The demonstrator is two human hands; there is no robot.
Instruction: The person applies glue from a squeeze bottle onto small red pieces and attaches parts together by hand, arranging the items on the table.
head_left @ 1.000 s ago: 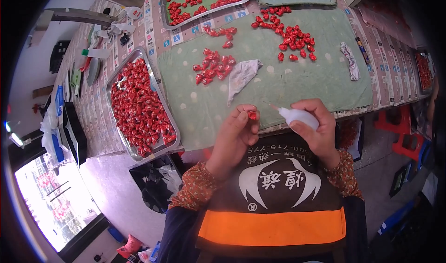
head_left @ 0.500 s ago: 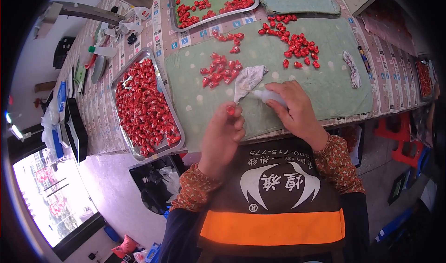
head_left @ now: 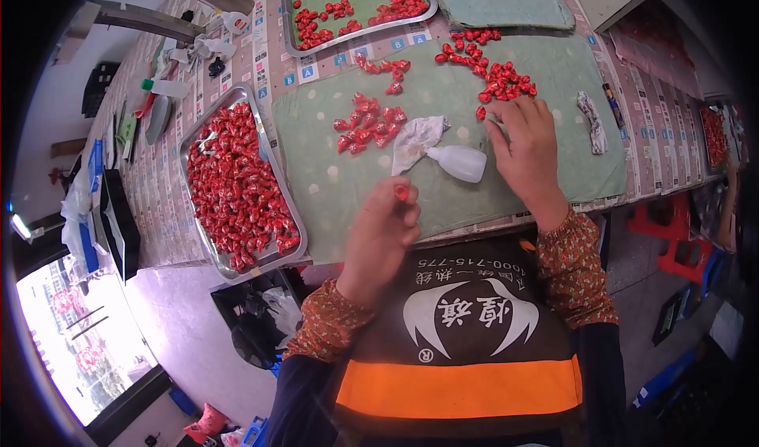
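Fingertips of my right hand (head_left: 492, 119) sit right at an outlying piece (head_left: 481, 113) on the near edge of the loose cluster (head_left: 506, 82); thumb and forefinger are almost together around it, though from here I cannot tell whether they grip it or only touch. It lies away to the right of and beyond my left hand (head_left: 387, 222), so the right is clearly the nearer; I make out no long axis on it. My left hand is curled, pinching a red piece (head_left: 402, 192) between thumb and forefinger. Between the hands, the squeeze bottle (head_left: 462, 164) rests on its side, base just beside my right hand and nozzle end pointing left at the white cloth (head_left: 417, 137). Left on the tabletop (head_left: 261, 67), a metal tray (head_left: 297, 227) is heaped with red pieces (head_left: 233, 180); beyond the green mat (head_left: 316, 210), a green-lined tray (head_left: 379, 28) holds a sparser scatter.
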